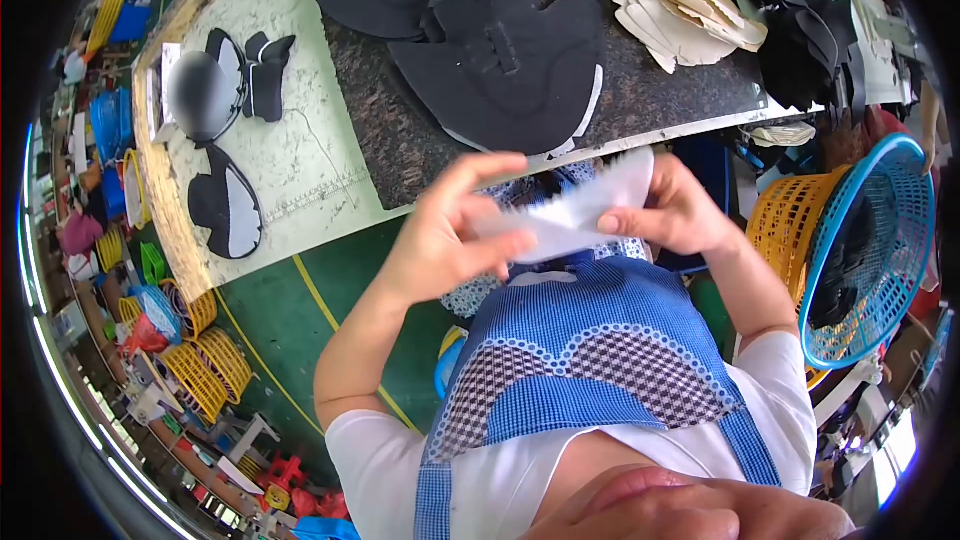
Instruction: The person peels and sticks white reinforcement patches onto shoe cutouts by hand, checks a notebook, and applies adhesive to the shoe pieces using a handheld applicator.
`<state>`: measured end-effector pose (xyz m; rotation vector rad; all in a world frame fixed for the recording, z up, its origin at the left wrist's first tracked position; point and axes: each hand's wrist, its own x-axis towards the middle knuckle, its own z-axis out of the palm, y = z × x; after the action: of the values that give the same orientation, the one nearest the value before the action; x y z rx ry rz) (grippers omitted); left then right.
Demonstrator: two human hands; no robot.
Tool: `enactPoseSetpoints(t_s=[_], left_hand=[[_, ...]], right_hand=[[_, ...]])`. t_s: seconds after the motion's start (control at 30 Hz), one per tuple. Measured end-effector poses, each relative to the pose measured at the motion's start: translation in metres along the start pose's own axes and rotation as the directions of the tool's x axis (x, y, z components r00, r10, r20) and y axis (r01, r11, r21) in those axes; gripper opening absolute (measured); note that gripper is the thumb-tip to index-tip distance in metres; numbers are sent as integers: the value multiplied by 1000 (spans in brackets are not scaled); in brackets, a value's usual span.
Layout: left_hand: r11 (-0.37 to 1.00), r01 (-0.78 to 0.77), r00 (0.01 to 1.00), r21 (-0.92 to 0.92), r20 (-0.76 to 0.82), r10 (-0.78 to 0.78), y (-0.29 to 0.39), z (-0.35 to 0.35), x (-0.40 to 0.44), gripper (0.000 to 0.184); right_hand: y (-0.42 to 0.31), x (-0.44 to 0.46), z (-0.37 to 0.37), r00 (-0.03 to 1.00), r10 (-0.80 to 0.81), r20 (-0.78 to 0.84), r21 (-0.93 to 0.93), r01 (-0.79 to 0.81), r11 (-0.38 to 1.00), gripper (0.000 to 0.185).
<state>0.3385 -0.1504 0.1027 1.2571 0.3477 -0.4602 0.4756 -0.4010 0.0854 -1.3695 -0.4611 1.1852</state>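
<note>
Between my hands is a thin white sheet-like piece (pixel 575 215) with a jagged upper edge, held above my lap near the table edge. My left hand (pixel 450 225) pinches its left end between thumb and fingers, with the index finger raised off it. My right hand (pixel 680 205) grips the right end, thumb on the near face and fingers behind. Just beyond, large black cut pieces (pixel 500 70) with pale edges lie overlapped on a dark speckled board (pixel 660 100).
Small black-and-white pieces (pixel 225 205) lie on the pale table surface (pixel 310 160) at left. Cream cut pieces (pixel 675 10) and black pieces (pixel 810 50) are piled at back right. A blue basket (pixel 815 310) and a yellow basket (pixel 790 220) stand at my right.
</note>
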Motion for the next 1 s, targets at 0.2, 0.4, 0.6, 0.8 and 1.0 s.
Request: enactPoseSetpoints(t_s=[0.2,0.4,0.6,0.8,1.0], left_hand=[[864,-379,786,332,-377,490,16,-16,54,47],[831,-283,782,479,-386,489,-17,-33,69,35],[497,-40,768,867,-292,571,0,-26,67,31],[-33,-282,728,959,236,644,-6,6,59,87],[-45,-190,861,981,189,473,-30,3,62,113]], right_hand=[[-29,78,-19,943,-218,-251,-563,41,825,41],[-21,89,-24,964,-53,-259,-653,-134,746,38],[-23,92,-16,942,-167,-290,-817,-153,555,47],[-22,90,-16,931,-271,-246,-918,-134,373,48],[-25,72,-24,696,-712,-96,-992,-12,122,38]])
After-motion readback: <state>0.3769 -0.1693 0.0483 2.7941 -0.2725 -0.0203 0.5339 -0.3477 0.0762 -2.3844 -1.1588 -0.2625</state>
